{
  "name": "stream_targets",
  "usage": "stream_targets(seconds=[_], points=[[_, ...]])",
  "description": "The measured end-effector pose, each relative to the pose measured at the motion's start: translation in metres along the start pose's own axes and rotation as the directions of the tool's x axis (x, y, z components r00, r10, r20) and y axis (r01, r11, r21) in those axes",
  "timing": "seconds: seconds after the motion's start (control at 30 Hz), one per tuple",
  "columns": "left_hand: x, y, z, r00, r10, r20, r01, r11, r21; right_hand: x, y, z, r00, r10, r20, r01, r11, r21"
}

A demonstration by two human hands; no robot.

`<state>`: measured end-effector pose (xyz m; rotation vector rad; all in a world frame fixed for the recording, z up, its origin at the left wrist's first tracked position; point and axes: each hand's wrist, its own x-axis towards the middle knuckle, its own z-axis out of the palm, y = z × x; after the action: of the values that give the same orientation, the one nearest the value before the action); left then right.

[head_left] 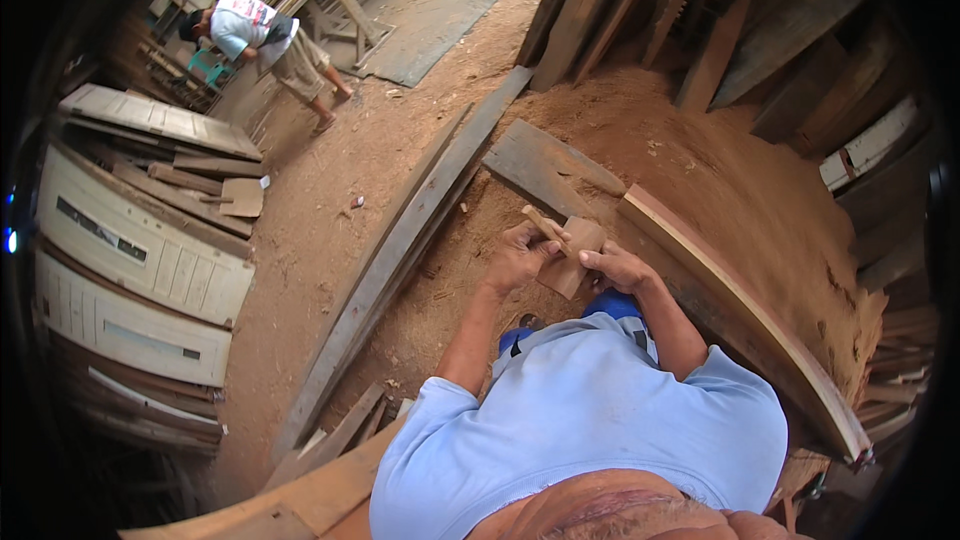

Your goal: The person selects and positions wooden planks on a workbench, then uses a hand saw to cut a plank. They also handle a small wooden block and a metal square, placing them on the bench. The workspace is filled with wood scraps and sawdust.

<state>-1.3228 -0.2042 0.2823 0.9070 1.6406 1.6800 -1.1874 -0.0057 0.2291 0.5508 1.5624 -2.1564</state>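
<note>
In front of my body, my left hand (520, 256) is closed round a slim, light-brown wooden stick (543, 226), which slants over a small wooden block (573, 262). The block is flat-faced and lies between my two hands. My right hand (613, 266) grips the block's right edge, with the thumb on its upper face. The stick's lower end reaches the block's surface; whether it is joined to the block I cannot tell. Fingers underneath the block are hidden.
A long grey beam (400, 240) crosses the ground to my left. Beside my right arm runs a pale-edged plank (745, 310). White panelled doors (145, 235) are stacked at the left, boards (720, 50) lean at the far right. Another person (262, 35) bends over at the far left.
</note>
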Motion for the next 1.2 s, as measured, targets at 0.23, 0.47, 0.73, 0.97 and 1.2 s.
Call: stream_targets(seconds=[0.23, 0.47, 0.73, 0.97, 1.2], points=[[0.043, -0.008, 0.013, 0.961, -0.008, 0.277, -0.041, 0.984, 0.171, 0.004, 0.054, 0.003, 0.955, -0.296, -0.027, 0.233, 0.691, 0.684], [0.079, -0.050, 0.040, 0.965, -0.049, 0.256, 0.022, 0.994, 0.109, 0.000, 0.029, -0.003, 0.829, -0.351, -0.436, 0.556, 0.608, 0.567], [0.160, -0.097, 0.084, 0.827, -0.186, 0.531, -0.356, 0.557, 0.750, -0.057, 0.085, -0.057, 0.435, -0.121, -0.892, 0.616, 0.763, 0.197], [0.235, -0.164, 0.149, 0.681, -0.097, 0.726, -0.655, 0.361, 0.663, -0.107, 0.157, -0.082, -0.079, 0.080, -0.994, 0.481, 0.876, 0.033], [0.273, -0.195, 0.160, 0.577, -0.276, 0.769, -0.703, 0.313, 0.639, -0.083, 0.140, -0.099, 0.286, 0.342, -0.895, 0.725, 0.533, 0.436]])
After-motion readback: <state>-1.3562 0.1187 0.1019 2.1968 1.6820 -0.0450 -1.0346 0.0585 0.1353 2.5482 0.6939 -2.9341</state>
